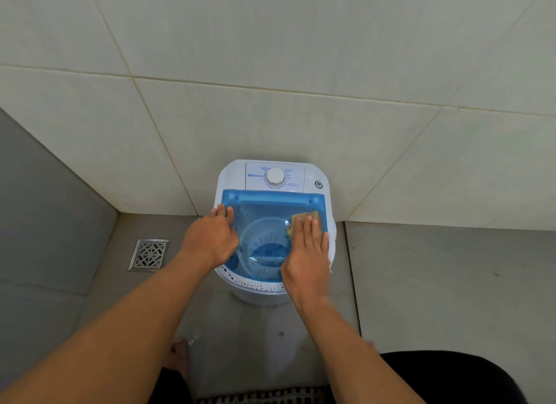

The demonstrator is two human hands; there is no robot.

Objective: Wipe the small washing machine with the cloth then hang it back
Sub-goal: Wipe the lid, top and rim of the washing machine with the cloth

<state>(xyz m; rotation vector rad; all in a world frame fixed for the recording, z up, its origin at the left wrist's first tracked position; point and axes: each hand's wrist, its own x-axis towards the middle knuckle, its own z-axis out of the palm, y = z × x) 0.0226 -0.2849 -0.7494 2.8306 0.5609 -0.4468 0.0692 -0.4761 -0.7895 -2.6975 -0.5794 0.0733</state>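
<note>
Forearms (135,328) reach in: right hand (307,253), fingers flat, presses cloth (305,218) on washer lid (270,197); left hand (210,238), fingers straight, steadies. Wiping prob. midway, hang-up not yet done.

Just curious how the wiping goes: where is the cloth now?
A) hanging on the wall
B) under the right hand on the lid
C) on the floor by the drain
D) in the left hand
B: the right hand presses the cloth flat on the lid.

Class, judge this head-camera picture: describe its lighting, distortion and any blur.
Head view: soft, even light, faint shadows; wide-angle perspective enlarges the near forearms; washing machine, left hand and right hand look sharp; foot near the bottom edge is soft.
</note>
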